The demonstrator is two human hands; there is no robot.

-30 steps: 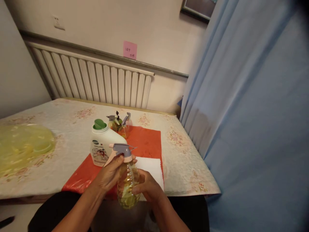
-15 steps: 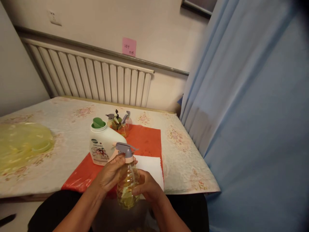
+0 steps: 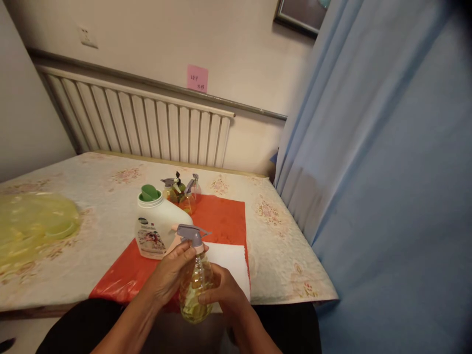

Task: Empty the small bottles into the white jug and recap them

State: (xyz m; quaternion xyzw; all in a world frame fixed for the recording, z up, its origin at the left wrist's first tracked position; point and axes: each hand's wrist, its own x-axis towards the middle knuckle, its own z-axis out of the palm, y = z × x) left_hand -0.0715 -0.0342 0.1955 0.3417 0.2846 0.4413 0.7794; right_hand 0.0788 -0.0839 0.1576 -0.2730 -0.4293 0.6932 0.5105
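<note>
Both hands hold a clear yellowish spray bottle point(image 3: 193, 295) upright, near the front edge of the bed. It has a grey trigger head and a pale pink collar. My left hand point(image 3: 171, 273) is closed round its neck, just below the trigger head. Lower down, my right hand point(image 3: 224, 290) wraps the body, its thumb across the front. Right behind the bottle stands a white jug point(image 3: 151, 236) with a printed label. A green scoop or cap point(image 3: 150, 192) sits in the jug's mouth.
Several other spray bottles point(image 3: 188, 201) stand behind the jug, by a red sheet point(image 3: 221, 221). White paper point(image 3: 232, 265) lies on that sheet. A yellow transparent plastic item point(image 3: 37, 221) rests at left on the flowered bedcover point(image 3: 258, 191). A blue curtain point(image 3: 368, 196) hangs at right.
The view has tilted up slightly, so the scene sits a little lower. Both hands keep their grip on the spray bottle, which has hardly moved.
</note>
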